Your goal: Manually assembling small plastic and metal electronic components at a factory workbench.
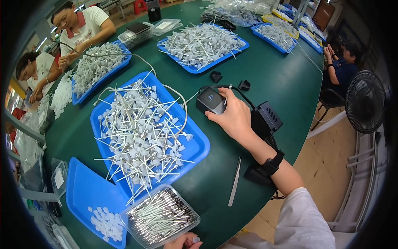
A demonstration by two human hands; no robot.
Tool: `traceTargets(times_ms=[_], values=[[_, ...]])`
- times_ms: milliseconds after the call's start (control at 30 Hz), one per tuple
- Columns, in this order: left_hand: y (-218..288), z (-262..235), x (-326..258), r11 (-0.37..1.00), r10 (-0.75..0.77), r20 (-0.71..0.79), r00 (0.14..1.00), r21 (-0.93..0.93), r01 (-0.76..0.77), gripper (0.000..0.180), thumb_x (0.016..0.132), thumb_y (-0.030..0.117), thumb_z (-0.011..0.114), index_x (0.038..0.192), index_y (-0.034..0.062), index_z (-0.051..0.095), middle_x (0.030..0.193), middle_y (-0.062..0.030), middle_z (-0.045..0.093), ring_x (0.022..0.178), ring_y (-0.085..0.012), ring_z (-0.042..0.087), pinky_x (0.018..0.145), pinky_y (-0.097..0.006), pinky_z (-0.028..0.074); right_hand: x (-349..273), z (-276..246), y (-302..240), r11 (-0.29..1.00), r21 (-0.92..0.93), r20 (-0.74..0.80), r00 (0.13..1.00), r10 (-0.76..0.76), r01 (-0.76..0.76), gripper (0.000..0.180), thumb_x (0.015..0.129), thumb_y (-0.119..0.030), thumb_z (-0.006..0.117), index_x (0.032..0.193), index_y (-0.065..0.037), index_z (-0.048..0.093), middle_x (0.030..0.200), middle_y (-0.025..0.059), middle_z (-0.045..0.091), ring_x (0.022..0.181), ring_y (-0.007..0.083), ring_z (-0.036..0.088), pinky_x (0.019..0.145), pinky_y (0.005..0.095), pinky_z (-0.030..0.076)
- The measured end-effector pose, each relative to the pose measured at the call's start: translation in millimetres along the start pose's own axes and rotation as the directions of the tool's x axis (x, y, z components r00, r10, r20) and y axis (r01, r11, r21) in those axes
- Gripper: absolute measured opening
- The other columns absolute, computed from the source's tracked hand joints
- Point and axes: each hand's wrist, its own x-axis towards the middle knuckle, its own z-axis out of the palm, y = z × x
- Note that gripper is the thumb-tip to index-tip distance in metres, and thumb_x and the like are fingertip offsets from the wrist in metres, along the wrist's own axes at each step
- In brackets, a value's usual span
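The right hand (233, 117) is clamped around a dark, block-shaped device with a lit display (209, 98), on the dark green bench (215, 172), between the blue plastic tray (195, 150) and the bench's right edge. I cannot tell whether it is lifted. The left hand (181, 242), well apart at the bench's near edge, has its fingers closed on 1 small pale piece (196, 239), beside the near right corner of the clear plastic box of thin rods (196, 216).

The step in hand looks like handling the device; the next move would call for a steady grip with its cable kept slack. Its display faces up; its long axis, partly hidden by fingers, is unclear.
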Motion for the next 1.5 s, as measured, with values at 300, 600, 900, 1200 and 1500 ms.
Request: traceTargets(times_ms=[300,600,900,1200,1500], values=[[9,-3,0,1.0,-0.008,-0.037,0.999,-0.004,0.008,0.015,0.075,0.007,0.065,0.086,0.0023,0.054,0.061,-0.0022,0.045,0.05,-0.0114,0.042,0.047,-0.024,0.036,-1,-2,-5,1.0,0.002,-0.015,1.0,-0.022,0.022,0.06,0.056,-0.022,0.073,0.106,0.001,0.048,0.09,0.0161,0.061,0.08,0.0308,0.059,0.074,0.0374,0.044],[-13,0,-8,0.995,0.014,-0.067,0.998,-0.096,-0.02,0.012,0.08,0.01,0.062,0.085,0.0013,0.057,0.066,-0.0019,0.055,0.052,-0.0058,0.051,0.05,-0.017,0.04,-4,-5,-9,0.999,-0.022,-0.017,1.0,-0.024,0.024,0.066,0.056,-0.025,0.074,0.111,0.0,0.048,0.096,0.0144,0.062,0.085,0.0297,0.06,0.073,0.0357,0.047],[-13,5,-8,0.998,-0.028,0.074,0.997,-0.051,0.032,0.019,0.092,0.018,0.04,0.093,0.0021,0.051,0.075,-0.0054,0.06,0.061,-0.0085,0.056,0.054,-0.022,0.046,-8,-5,5,0.998,0.004,-0.039,0.997,-0.068,0.069,0.075,0.062,-0.044,0.072,0.114,0.003,0.046,0.103,0.0176,0.06,0.091,0.0279,0.059,0.079,0.0343,0.045],[65,-34,-49,0.792,0.158,-0.152,0.976,-0.571,-0.217,0.019,0.089,0.008,0.047,0.103,-0.0038,0.049,0.096,-0.0174,0.06,0.08,-0.0179,0.06,0.065,-0.026,0.049,-67,-73,-105,0.702,0.687,0.02,0.961,-0.274,0.186,0.035,0.095,-0.02,0.033,0.11,0.008,0.048,0.089,0.0134,0.064,0.074,0.0128,0.06,0.07,0.0247,0.046],[106,-107,-112,0.646,0.183,-0.465,0.866,-0.607,-0.463,0.038,0.068,0.009,0.073,0.096,-0.005,0.052,0.091,-0.0216,0.06,0.072,-0.0245,0.064,0.059,-0.029,0.054,-180,-118,-249,0.314,0.891,-0.007,0.702,-0.712,0.328,0.049,0.094,-0.035,0.033,0.105,0.006,0.057,0.082,0.012,0.054,0.063,0.0146,0.054,0.059,0.0267,0.044]])
